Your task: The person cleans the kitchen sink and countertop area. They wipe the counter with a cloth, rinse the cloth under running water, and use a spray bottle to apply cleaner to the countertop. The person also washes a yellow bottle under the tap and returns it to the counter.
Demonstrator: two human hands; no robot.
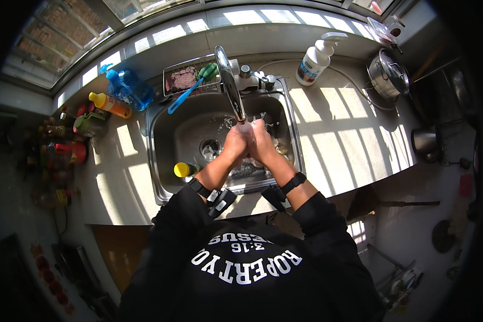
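Note:
My left hand [236, 141] and my right hand [260, 139] are brought together under the chrome faucet spout [232, 86], inside the stainless steel sink [157, 173]. Water runs onto them and droplets splash around. Their fingers are partly hidden by each other and by the water, so whether something small lies between them is unclear. A bottle with a yellow cap [181, 170] lies in the sink left of my left forearm. Beyond it is the drain [210, 148] with something clear and crumpled over it. Wet, indistinct stuff lies beneath my wrists.
Behind the sink, a wire rack [166, 76] holds a pink sponge-like pad [184, 78] and a blue-handled green brush [191, 89]. A blue pump bottle [133, 89] and an orange bottle [114, 106] stand left. To the right are a white spray bottle [314, 62] and a lidded steel pot [382, 78].

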